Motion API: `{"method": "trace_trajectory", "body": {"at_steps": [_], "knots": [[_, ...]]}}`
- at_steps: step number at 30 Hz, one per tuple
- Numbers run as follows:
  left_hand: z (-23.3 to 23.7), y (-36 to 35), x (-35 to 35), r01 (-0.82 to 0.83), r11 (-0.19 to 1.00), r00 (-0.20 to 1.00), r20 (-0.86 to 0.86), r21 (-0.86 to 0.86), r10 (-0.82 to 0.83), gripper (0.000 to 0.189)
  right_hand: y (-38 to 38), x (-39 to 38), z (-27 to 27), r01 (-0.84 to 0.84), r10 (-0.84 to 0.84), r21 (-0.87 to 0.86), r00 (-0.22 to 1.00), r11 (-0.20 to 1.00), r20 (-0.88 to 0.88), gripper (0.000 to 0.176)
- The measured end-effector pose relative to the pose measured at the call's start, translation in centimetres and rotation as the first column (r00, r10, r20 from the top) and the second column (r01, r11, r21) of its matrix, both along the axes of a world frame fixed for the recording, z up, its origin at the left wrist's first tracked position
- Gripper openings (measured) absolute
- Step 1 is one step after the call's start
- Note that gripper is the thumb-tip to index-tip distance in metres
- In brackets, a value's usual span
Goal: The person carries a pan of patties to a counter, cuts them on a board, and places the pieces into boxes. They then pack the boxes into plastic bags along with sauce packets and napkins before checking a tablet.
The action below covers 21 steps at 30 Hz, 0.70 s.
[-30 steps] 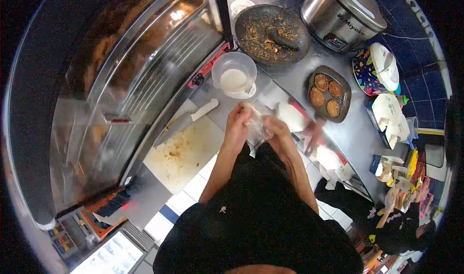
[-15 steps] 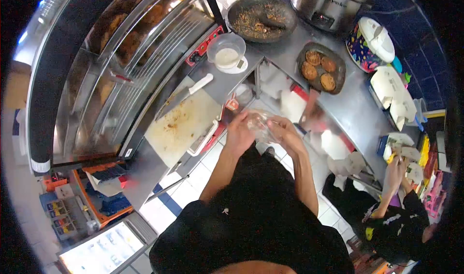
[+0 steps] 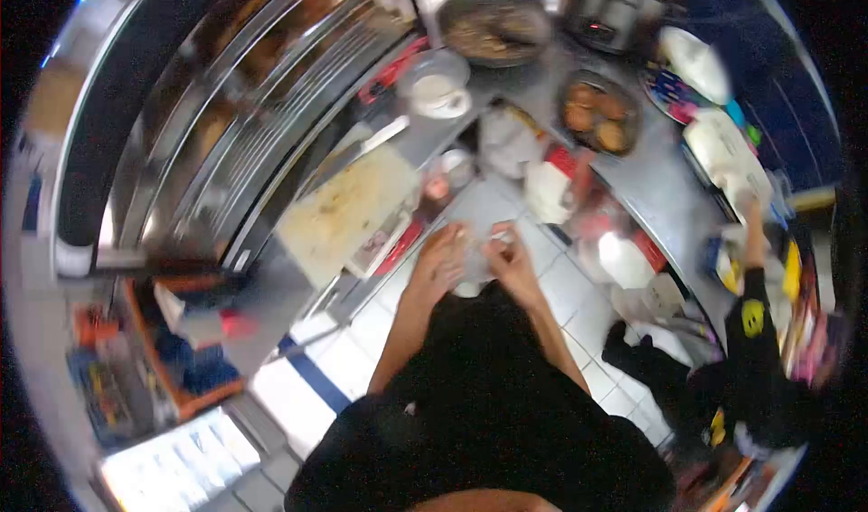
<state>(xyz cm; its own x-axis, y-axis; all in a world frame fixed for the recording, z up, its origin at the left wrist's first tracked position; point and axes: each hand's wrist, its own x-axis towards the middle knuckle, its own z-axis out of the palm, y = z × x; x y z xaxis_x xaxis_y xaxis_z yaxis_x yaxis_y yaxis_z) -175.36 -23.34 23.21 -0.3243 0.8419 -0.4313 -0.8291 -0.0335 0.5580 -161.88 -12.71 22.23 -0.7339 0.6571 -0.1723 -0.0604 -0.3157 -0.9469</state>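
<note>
My left hand [image 3: 438,261] and my right hand [image 3: 512,263] are close together in front of my body, above the tiled floor. Between them is a thin, clear, crumpled piece of plastic [image 3: 474,261], smeared by motion; whether it is a bag or a glove I cannot make out. Curled fingers of both hands pinch its sides. To the left, a stained white cutting board [image 3: 348,209] lies on the steel counter, with a white-handled knife [image 3: 387,131] at its far edge. A clear bowl [image 3: 434,83] rests on a white scale [image 3: 449,105].
A glass display case [image 3: 244,105] with racks stands on the left. On the right counter is a dark pan with browned round patties [image 3: 592,119]; behind are a larger pan [image 3: 493,28] and a steel cooker [image 3: 617,10]. At right, a co-worker's arm [image 3: 753,232] reaches toward white boxes [image 3: 728,155].
My hands have come lower and closer to my body, still with the plastic between them. The view has shifted and blurred. The co-worker's arm now extends farther over the right counter.
</note>
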Motion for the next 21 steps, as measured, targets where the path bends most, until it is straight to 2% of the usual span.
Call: {"method": "trace_trajectory", "body": {"at_steps": [1,2,3,4,5,6,7,9,10,11,13,14,15,16,18,19,20,21], "knots": [[-3.5,-1.2,-1.0,0.021,1.0,0.998,0.058,0.006,-0.021,0.028,-0.5,-0.1,-0.8,-0.02,0.019,0.144,1.0,0.989,0.01,0.012],[-5.6,-2.4,-2.5,0.089,0.995,0.953,0.286,0.048,-0.099,0.032,-1.0,-1.0,-2.1,-0.007,0.036,0.345,0.996,0.939,-0.076,0.011],[-3.6,-2.9,-2.5,0.065,0.998,0.971,0.228,0.027,-0.069,0.033,-1.5,-1.2,0.1,-0.076,0.081,0.267,0.997,0.961,-0.008,0.012],[-1.5,-3.4,-2.3,0.04,0.999,0.985,0.169,0.005,-0.04,0.034,-1.4,-1.7,-1.6,-0.176,0.167,0.282,0.984,0.943,0.056,0.019],[1.2,-4.4,-2.0,0.094,0.994,0.994,0.06,-0.058,-0.09,0.037,-1.9,-2.4,0.1,-0.176,0.174,0.089,0.984,0.98,0.023,0.021],[0.4,-5.3,-2.8,0.155,0.987,0.98,0.134,-0.032,-0.15,0.041,-2.1,-2.5,1.6,-0.158,0.157,-0.143,0.987,0.977,-0.021,0.02],[-0.5,-6.4,-3.2,0.193,0.981,0.973,0.135,-0.014,-0.19,0.041,-1.9,-2.8,1.4,-0.12,0.119,-0.126,0.993,0.985,-0.015,0.02],[-2.0,-8.4,-3.6,0.284,0.93,0.92,0.206,0.234,-0.333,0.042,-2.7,-3.7,-0.1,-0.251,0.136,-0.484,0.956,0.838,-0.26,0.018],[-1.7,-9.0,-4.5,0.3,0.923,0.913,0.208,0.242,-0.351,0.042,-4.1,-5.0,0.0,-0.312,0.106,-0.586,0.927,0.748,-0.359,0.019],[-2.0,-8.8,-4.4,0.318,0.876,0.869,0.258,0.363,-0.423,0.046,-4.4,-5.0,-0.5,-0.293,0.088,-0.582,0.931,0.758,-0.354,0.019],[-1.5,-8.9,-4.3,0.335,0.811,0.807,0.299,0.479,-0.51,0.051,-5.7,-5.3,0.4,-0.273,0.19,-0.61,0.961,0.744,-0.199,0.022],[0.0,-8.6,-4.2,0.358,0.821,0.854,0.199,0.445,-0.48,0.06,-5.8,-5.0,-1.1,-0.349,0.31,-0.588,0.935,0.73,-0.171,0.029],[1.4,-8.1,-4.3,0.372,0.833,0.891,0.094,0.409,-0.444,0.07,-6.9,-4.4,-0.7,-0.344,0.304,-0.587,0.937,0.733,-0.17,0.029],[2.6,-7.2,-4.4,0.419,0.797,0.878,0.031,0.436,-0.478,0.085,-8.6,-3.6,-0.1,-0.228,0.124,-0.608,0.97,0.761,-0.209,0.031],[7.4,-4.4,-3.2,0.434,0.752,0.85,0.05,0.497,-0.524,0.087,-11.1,-4.4,-2.2,-0.041,-0.081,-0.626,0.983,0.779,-0.166,0.037],[7.2,-3.7,-3.2,0.409,0.793,0.86,0.099,0.451,-0.5,0.085,-11.8,-3.8,-7.1,0.113,-0.094,-0.546,0.994,0.83,0.063,0.034],[6.5,-3.0,-3.6,0.383,0.83,0.873,0.137,0.405,-0.469,0.084,-11.2,-3.4,-6.6,0.166,-0.1,-0.316,0.972,0.934,0.215,0.032],[5.5,-2.4,-3.9,0.388,0.822,0.897,0.033,0.418,-0.44,0.079,-10.6,-2.9,-6.0,0.184,-0.142,-0.073,0.911,0.98,0.386,0.029]]}}
